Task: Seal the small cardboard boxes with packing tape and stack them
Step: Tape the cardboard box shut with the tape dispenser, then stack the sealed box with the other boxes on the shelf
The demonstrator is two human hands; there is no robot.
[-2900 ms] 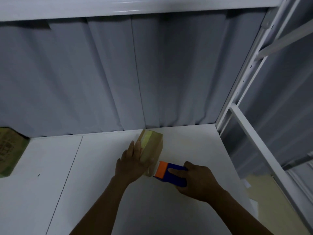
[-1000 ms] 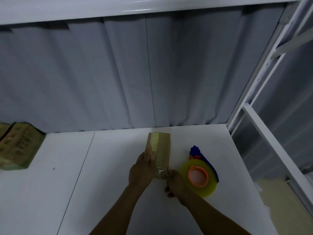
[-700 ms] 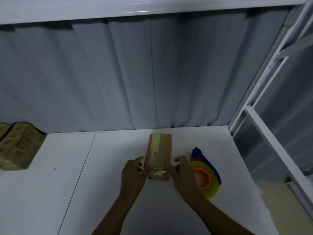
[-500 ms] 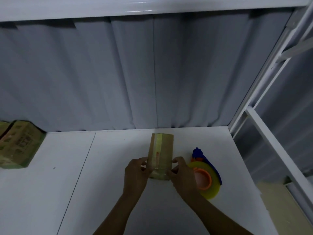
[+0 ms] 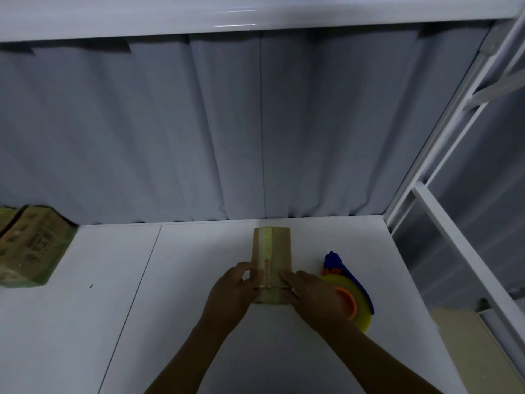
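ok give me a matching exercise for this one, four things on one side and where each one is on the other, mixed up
Things:
1. taped box
2. tape dispenser
3. printed boxes
4. curtain

Places:
a. hanging behind the table
b. at the table's far left edge
c. held between the left hand and the right hand
d. lying on the table just right of the right hand

Pairs: 1-c, 2-d, 3-b, 4-a
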